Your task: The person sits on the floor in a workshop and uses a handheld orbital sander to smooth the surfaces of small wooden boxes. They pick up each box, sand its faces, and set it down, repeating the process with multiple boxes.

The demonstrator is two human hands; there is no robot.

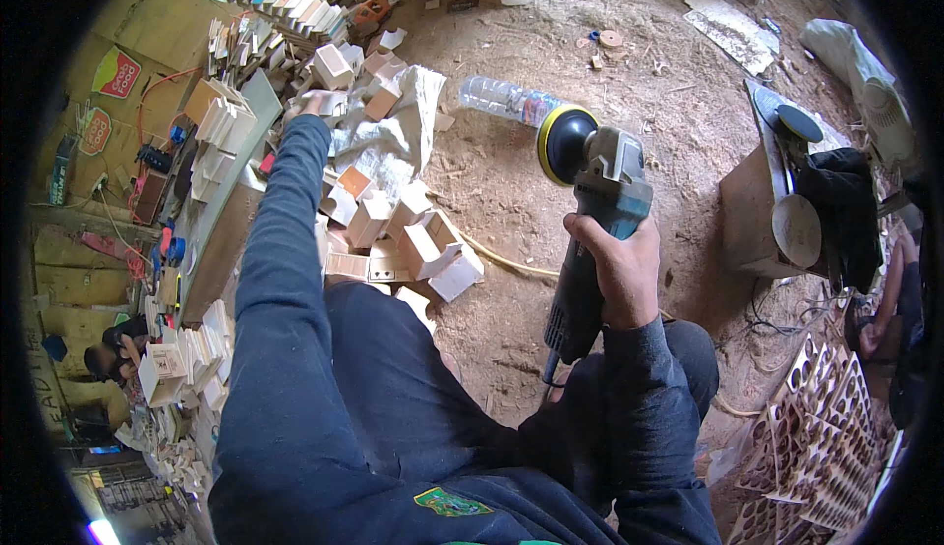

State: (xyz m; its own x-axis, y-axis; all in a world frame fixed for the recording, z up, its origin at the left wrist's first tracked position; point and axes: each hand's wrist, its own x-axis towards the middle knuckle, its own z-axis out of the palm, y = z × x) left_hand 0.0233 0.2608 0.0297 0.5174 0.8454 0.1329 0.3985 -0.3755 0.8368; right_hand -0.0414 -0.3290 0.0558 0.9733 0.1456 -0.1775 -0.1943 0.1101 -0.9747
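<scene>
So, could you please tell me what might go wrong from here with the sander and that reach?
The right hand alone grips the sander, its bare pad up; a slip could catch the sleeve. The left hand stretches far to the wooden blocks, so the stack may topple. The cord across the dusty floor could snag.

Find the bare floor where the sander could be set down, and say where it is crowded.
Bare dusty floor lies between the plastic bottle, the wooden box and the right hand holding the sander. It is crowded around the left hand, among the small wooden boxes.
</scene>
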